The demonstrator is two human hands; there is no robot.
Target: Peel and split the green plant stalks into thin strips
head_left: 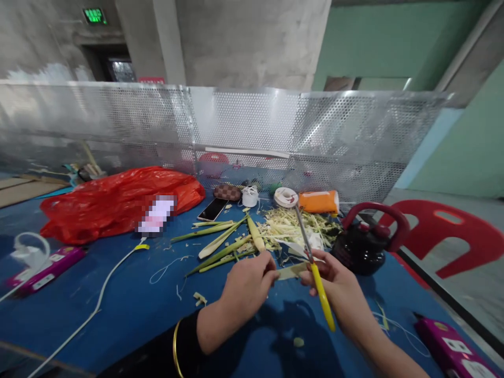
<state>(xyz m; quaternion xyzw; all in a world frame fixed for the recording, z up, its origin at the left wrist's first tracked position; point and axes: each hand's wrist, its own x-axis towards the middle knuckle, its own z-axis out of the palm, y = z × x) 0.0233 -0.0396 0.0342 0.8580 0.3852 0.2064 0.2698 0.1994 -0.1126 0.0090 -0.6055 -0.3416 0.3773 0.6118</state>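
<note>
My left hand (247, 286) is closed, with its thumb and fingertips pinching one end of a flat pale-green leaf strip (292, 271). My right hand (337, 281) grips the strip's other end. It also holds a slim metal tool with a yellow handle (323, 299); the metal part points up and away, and its exact kind is unclear. Just beyond my hands lie cut green stalks (220, 254) and a pale, tapering shoot (255, 234). A heap of shredded plant fibre (291, 223) spreads behind the tool.
A dark pot-bellied kettle (360, 247) with a red handle stands right. Behind the heap are a tape roll (285, 197) and an orange packet (318, 201). To the left lie a red plastic bag (118, 202), a phone (212, 209) and a white cable (100, 296). A perforated metal screen (244, 123) borders the table.
</note>
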